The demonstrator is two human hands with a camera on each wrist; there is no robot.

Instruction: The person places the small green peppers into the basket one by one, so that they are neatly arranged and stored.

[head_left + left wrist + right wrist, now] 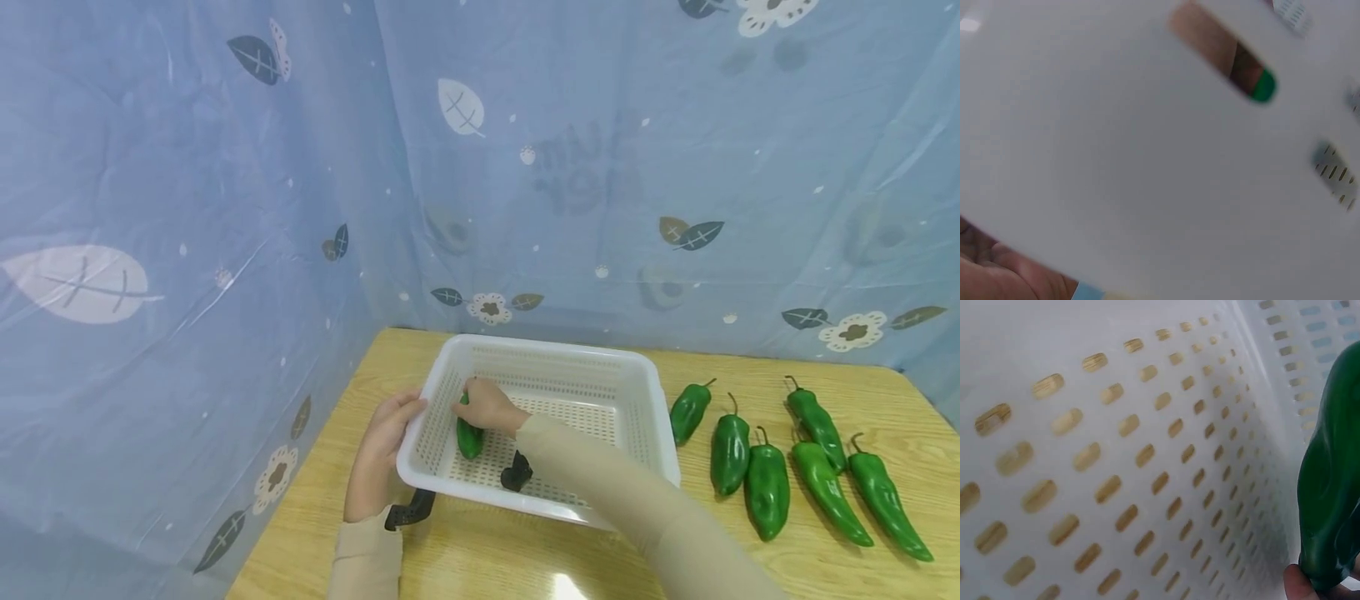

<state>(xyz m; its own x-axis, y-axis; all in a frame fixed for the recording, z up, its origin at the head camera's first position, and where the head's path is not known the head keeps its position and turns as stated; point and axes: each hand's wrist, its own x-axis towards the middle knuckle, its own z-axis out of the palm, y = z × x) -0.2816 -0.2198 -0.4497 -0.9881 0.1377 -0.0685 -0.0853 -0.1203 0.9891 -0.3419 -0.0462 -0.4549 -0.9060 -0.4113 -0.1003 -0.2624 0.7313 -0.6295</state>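
A white perforated plastic basket point(555, 492) sits on the table. Inside it, near the left wall, my right hand point(491, 406) pinches a green pepper point(470, 439) by its stem end. The right wrist view has that pepper point(1335, 469) at its right edge, with a fingertip point(1297, 584) on its lower end and the slotted basket floor point(1110, 487) beyond. At the basket's left side, my left hand point(386, 437) grips the rim, thumb on top. The basket wall point(1116, 156) fills most of the left wrist view, and part of the left hand point(1010, 275) shows below it.
Right of the basket, several green peppers lie on the wooden table point(300, 533), the nearest being a short pepper point(690, 412). Farther right are a pepper point(828, 492) and a long pepper point(888, 504). A blue patterned curtain point(570, 208) hangs behind and along the left.
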